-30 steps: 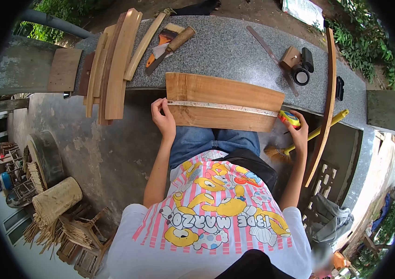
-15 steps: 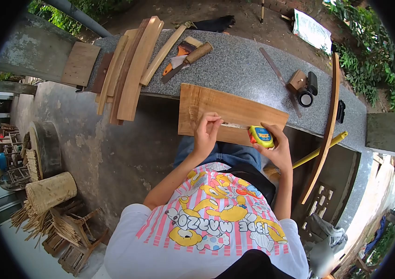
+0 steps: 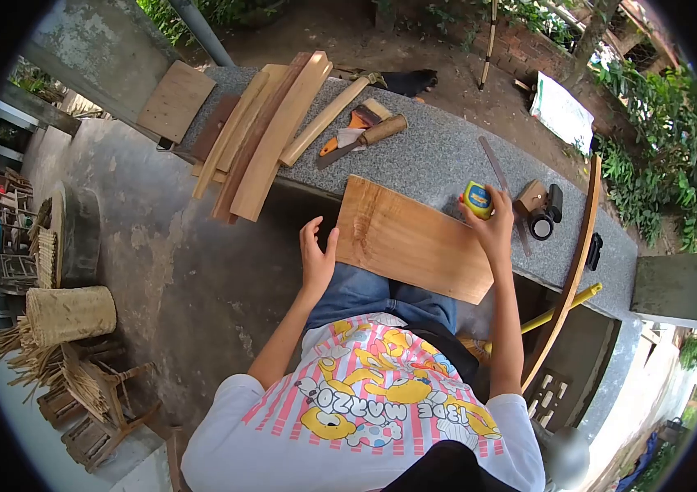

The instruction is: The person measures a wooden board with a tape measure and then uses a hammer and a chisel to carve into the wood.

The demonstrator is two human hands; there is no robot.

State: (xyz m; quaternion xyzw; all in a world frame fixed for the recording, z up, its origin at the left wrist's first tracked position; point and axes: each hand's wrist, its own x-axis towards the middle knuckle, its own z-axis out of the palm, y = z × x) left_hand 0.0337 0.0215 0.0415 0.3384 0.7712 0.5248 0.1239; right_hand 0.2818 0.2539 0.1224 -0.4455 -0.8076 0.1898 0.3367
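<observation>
A wide wooden board (image 3: 418,242) rests across my thighs, its far side against the edge of the grey stone counter (image 3: 438,135). My left hand (image 3: 318,256) is beside the board's left end, fingers apart and holding nothing. Over the counter, just beyond the board's right part, my right hand (image 3: 492,225) has its fingers round a yellow-green tape measure (image 3: 478,199). No tape blade shows out of its case. Whether the case touches the counter, I cannot tell.
Wooden strips (image 3: 274,139) are stacked on the counter's left part, near a brush and a wooden-handled tool (image 3: 383,129). To the right are a metal ruler (image 3: 493,161), a wooden block (image 3: 530,197), a black-rimmed round object (image 3: 541,227) and a long curved strip (image 3: 582,246).
The tape blade is no longer stretched between my hands. My right hand has carried the tape measure up over the counter. My left hand has moved left off the board and opened.
</observation>
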